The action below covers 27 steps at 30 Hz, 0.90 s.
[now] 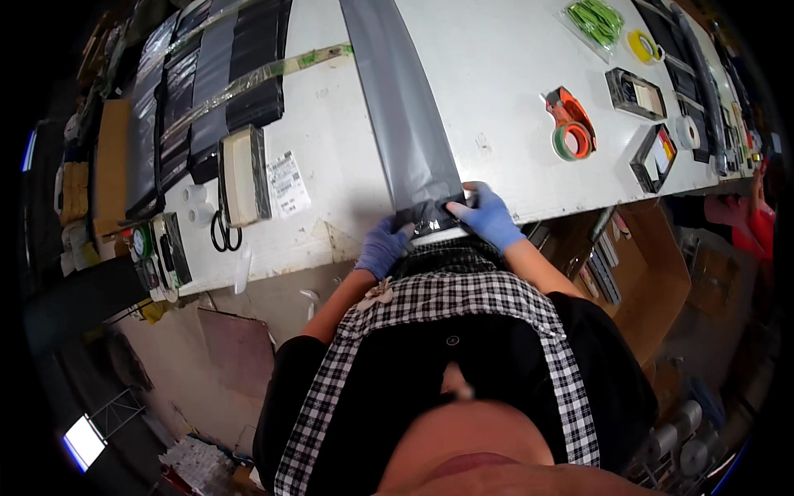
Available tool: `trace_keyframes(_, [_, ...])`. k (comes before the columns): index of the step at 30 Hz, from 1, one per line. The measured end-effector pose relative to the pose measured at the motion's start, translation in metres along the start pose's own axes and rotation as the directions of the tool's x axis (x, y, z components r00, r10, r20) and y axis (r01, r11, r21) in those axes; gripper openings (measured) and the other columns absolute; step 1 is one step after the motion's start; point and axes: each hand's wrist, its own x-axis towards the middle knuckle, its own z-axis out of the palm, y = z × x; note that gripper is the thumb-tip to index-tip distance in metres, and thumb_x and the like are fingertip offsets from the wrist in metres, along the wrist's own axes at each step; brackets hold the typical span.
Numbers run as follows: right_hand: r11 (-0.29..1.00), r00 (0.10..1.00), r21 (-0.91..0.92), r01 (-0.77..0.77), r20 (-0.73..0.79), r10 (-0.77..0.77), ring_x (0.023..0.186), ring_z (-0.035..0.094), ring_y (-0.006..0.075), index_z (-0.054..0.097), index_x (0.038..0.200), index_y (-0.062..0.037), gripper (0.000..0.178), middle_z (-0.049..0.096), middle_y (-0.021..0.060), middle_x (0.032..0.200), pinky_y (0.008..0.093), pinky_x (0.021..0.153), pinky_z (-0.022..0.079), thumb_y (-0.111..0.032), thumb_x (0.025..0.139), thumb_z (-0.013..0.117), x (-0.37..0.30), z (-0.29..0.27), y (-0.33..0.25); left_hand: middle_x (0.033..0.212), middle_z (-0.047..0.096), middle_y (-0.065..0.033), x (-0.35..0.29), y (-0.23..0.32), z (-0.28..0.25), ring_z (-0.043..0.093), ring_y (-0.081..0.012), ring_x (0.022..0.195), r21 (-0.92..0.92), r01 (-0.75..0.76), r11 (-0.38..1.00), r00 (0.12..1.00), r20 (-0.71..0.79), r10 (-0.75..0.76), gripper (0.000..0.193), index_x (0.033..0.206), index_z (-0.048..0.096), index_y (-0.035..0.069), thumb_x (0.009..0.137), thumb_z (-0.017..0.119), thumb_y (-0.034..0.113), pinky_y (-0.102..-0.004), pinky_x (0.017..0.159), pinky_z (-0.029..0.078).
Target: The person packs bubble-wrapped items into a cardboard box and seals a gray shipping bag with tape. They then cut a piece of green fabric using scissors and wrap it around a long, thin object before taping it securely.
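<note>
A long strip of grey plastic sheeting (405,107) lies lengthwise over the white table (322,157), running from the far edge to the near edge in front of me. Its near end looks darker and shiny, and it is folded or bunched there. My left hand (385,246), in a blue glove, is closed on the left corner of that end. The right corner is between the thumb and curled fingers of my right hand (490,217), gloved in blue too. What lies beneath the fingers of either hand is hidden.
Stacks of folded dark plastic (211,83) are taped down at left, near an open box (243,175), black scissors (225,233) and a printed label (288,183). At right are an orange tape dispenser (571,124), small black-edged trays (637,93) and green strips in a bag (594,21).
</note>
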Motion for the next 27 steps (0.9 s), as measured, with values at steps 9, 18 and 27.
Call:
trace_keyframes(9, [0.743, 0.998, -0.666, 0.062, 0.025, -0.061, 0.078, 0.064, 0.0309, 0.065, 0.087, -0.009, 0.021, 0.066, 0.0138, 0.082, 0.0424, 0.074, 0.051, -0.03, 0.084, 0.064, -0.005, -0.033, 0.031, 0.076, 0.067, -0.0043, -0.001, 0.01, 0.0, 0.061, -0.009, 0.064, -0.278, 0.052, 0.959, 0.996, 0.084, -0.029, 0.01, 0.096, 0.066, 0.0, 0.091, 0.062, 0.008, -0.0205, 0.057, 0.049])
trace_keyframes(18, [0.55, 0.597, -0.313, 0.774, 0.072, -0.799, 0.085, 0.06, 0.0265, 0.067, 0.098, -0.0112, 0.023, 0.061, 0.007, 0.086, 0.0388, 0.076, 0.049, -0.025, 0.079, 0.068, 0.032, 0.05, -0.037, 0.073, 0.065, -0.0055, 0.038, 0.012, -0.015, 0.057, -0.0128, 0.062, 0.124, -0.177, 0.976, 0.981, -0.06, 0.186, 0.01, 0.089, 0.067, -0.001, 0.08, 0.069, 0.003, -0.0276, 0.06, 0.049])
trace_keyframes(27, [0.374, 0.441, -0.364, 0.853, 0.119, -0.89, 0.084, 0.058, 0.0279, 0.061, 0.085, -0.01, 0.015, 0.058, 0.0068, 0.083, 0.0418, 0.076, 0.047, -0.024, 0.08, 0.065, 0.038, 0.041, -0.009, 0.079, 0.066, -0.004, 0.049, 0.022, -0.005, 0.059, -0.0092, 0.065, -0.146, -0.068, 0.987, 0.996, 0.04, 0.074, 0.013, 0.094, 0.066, -0.003, 0.082, 0.066, -0.003, -0.0216, 0.061, 0.049])
